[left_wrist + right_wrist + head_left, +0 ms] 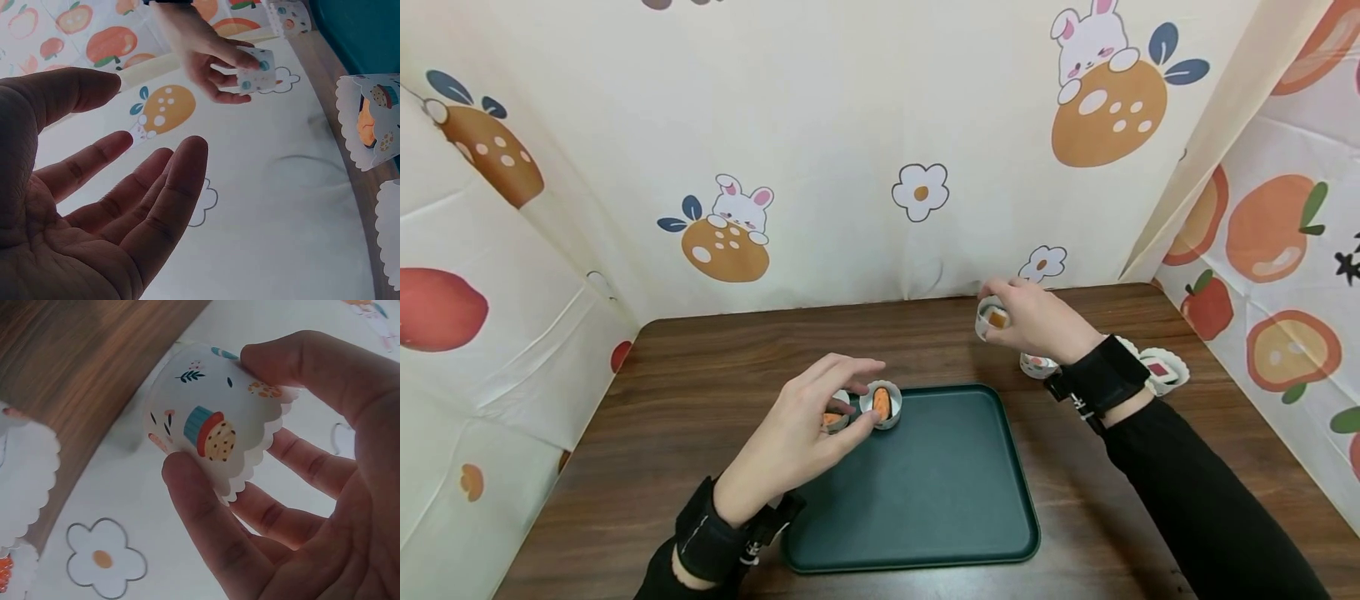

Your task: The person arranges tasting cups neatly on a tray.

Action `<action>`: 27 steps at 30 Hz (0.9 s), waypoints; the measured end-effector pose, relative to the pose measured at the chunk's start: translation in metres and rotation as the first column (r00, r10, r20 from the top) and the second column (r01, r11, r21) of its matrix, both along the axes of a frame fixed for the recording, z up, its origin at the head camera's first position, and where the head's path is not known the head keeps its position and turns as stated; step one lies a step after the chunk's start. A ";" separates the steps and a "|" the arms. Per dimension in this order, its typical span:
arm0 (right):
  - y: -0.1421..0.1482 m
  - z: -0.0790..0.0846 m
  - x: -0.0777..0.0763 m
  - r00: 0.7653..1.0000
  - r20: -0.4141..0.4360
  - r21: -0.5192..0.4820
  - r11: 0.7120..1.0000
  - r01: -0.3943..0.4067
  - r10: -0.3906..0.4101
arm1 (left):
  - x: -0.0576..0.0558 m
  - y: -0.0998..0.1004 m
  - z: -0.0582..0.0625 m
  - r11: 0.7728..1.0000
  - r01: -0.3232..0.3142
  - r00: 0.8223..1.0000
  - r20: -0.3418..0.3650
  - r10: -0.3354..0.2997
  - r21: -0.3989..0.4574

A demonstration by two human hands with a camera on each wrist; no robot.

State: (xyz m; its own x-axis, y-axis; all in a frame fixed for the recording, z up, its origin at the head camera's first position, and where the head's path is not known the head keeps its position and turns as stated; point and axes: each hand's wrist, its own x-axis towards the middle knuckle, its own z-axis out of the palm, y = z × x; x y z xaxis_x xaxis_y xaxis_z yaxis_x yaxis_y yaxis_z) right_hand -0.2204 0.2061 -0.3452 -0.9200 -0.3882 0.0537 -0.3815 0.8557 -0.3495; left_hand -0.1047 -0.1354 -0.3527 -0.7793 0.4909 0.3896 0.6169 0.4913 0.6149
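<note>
Just right of the left hand (pixel 808 417), and partly beneath it, lies a dark green rectangular tray (pixel 936 483) on a brown wood-grain table (pixel 722 358). The left hand holds nothing, fingers spread loosely. Just past its fingertips stands a white scalloped paper cup (pixel 892 412) containing an orange, dark-edged piece (pixel 882 403); beside that is a second scalloped cup (pixel 842 423) (partly hidden by the fingers). Right of the right wrist sits a white scalloped cup with a pink-centred piece (pixel 1159 367). Farther off, the right hand (pixel 1037 312) pinches a white cupcake-printed paper cup (pixel 219 412), tilted, above the table. Beyond it hangs a cream rabbit-patterned cloth (pixel 842 125).
</note>
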 end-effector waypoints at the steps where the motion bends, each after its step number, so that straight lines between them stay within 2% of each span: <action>1: -0.001 0.001 0.003 1.000 -0.003 -0.003 1.000 0.001 -0.001 | 0.000 0.000 -0.001 1.000 0.002 1.000 0.000 -0.002 0.000; 8: -0.006 0.002 0.022 0.998 -0.050 -0.039 0.999 -0.025 0.023 | -0.001 -0.001 0.000 1.000 -0.005 1.000 -0.017 0.005 0.006; 15: -0.012 -0.004 0.038 0.996 -0.082 -0.089 0.995 -0.051 0.044 | -0.002 0.001 -0.001 1.000 0.013 1.000 0.012 -0.013 0.021; 27: -0.029 -0.001 0.057 0.999 -0.037 -0.128 0.992 -0.013 0.009 | -0.002 0.004 -0.004 1.000 0.012 0.999 0.050 -0.013 0.018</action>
State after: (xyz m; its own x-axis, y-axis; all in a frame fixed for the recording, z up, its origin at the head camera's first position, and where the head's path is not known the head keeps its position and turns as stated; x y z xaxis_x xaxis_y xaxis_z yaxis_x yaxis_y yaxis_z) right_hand -0.1637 0.1769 -0.3464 -0.9123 -0.3860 0.1370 -0.4050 0.8005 -0.4418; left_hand -0.1069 -0.1314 -0.3570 -0.7919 0.4940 0.3590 0.5912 0.4729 0.6533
